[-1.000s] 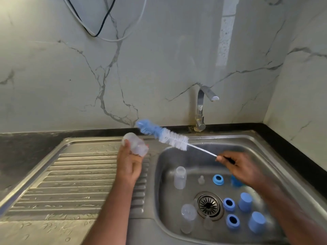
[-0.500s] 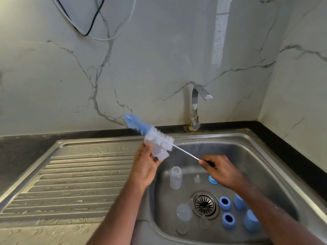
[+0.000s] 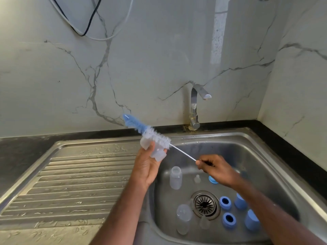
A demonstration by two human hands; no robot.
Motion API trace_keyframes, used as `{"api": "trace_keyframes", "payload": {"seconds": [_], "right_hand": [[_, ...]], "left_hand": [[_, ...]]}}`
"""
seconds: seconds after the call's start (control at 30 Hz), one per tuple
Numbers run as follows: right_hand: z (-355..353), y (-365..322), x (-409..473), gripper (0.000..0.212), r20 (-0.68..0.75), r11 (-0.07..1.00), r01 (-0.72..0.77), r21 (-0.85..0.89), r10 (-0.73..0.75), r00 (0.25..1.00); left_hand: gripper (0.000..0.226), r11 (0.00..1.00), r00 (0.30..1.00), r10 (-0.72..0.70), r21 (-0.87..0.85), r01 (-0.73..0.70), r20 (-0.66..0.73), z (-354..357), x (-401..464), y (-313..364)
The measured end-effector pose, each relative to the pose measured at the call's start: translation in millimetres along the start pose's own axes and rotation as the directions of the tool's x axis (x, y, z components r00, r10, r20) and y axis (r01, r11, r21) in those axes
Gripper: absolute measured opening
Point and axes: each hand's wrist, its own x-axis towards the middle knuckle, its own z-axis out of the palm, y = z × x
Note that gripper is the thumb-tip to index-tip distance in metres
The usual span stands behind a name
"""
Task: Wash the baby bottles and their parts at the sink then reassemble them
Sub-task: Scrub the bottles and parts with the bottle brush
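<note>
My left hand [image 3: 146, 167] grips a small clear baby bottle [image 3: 155, 151] above the sink's left rim. My right hand [image 3: 218, 169] pinches the thin white handle of a blue-and-white bottle brush [image 3: 150, 133], whose bristles lie across the bottle's far side. In the steel sink basin [image 3: 265, 156] stand another clear bottle [image 3: 175, 177], a clear bottle [image 3: 184, 220] near the front, two clear teats [image 3: 197, 179] [image 3: 204, 222], blue screw rings [image 3: 225, 202] [image 3: 229, 220] and blue caps [image 3: 252, 221] [image 3: 239, 201]. Another blue ring [image 3: 212, 179] is partly hidden under my right hand.
A chrome tap [image 3: 195, 106] rises behind the basin, with no water running. The ribbed, wet draining board [image 3: 74, 183] stretches to the left. A drain strainer [image 3: 205, 204] sits in the basin's middle. Marble walls close the back and right; cables [image 3: 88, 23] hang at the upper left.
My left hand carried the bottle right from over the draining board to the basin's edge. The brush came down to meet the bottle. The camera view shifted slightly.
</note>
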Motion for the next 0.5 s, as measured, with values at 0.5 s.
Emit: {"api": "trace_keyframes", "payload": {"seconds": [0.5], "right_hand": [[-22, 16, -14, 0.034, 0.16, 0.99, -0.05, 0.131, 0.029, 0.987]], "left_hand": [[0.068, 0.993, 0.995, -0.079, -0.087, 0.075, -0.054, -8, 1, 3]]}}
